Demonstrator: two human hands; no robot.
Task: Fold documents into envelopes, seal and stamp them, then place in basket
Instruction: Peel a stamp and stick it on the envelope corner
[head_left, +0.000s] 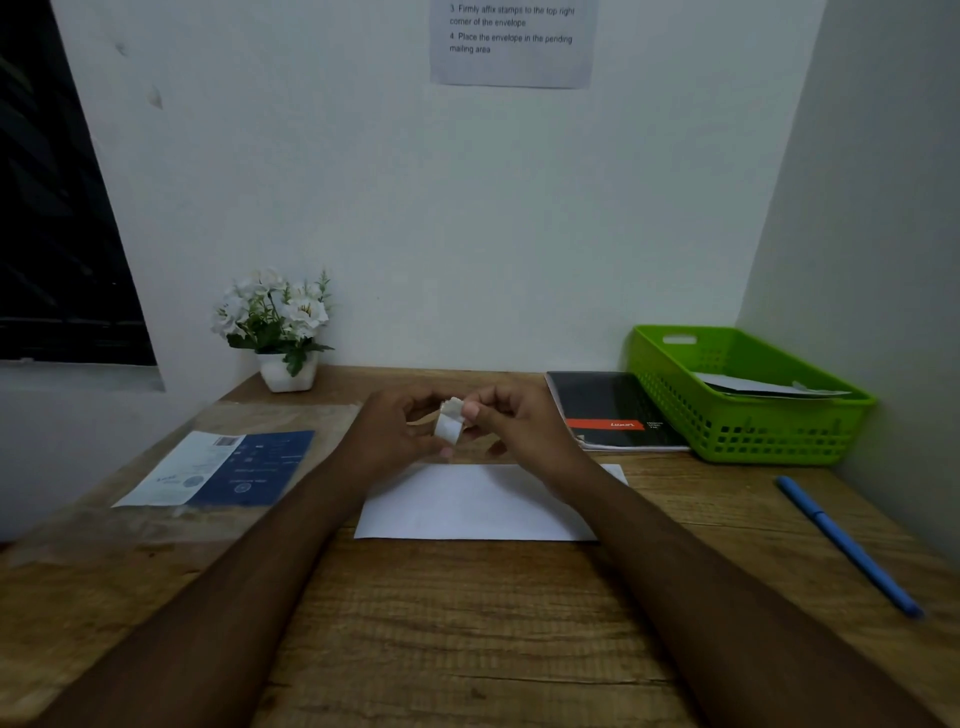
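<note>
A white envelope (475, 506) lies flat on the wooden desk (467, 623) in front of me. Above its far edge both hands meet around a small white stamp piece (449, 423). My left hand (395, 431) holds the piece from the left with curled fingers. My right hand (511, 421) pinches its top edge between thumb and fingertip. A green basket (748, 441) stands at the back right with a few white envelopes (763, 387) inside.
A black notebook (613, 410) lies left of the basket. A blue pen (847, 543) lies at the right edge. A clear plastic sleeve with a blue and white sheet (223, 470) is at the left. A pot of white flowers (280, 327) stands against the wall.
</note>
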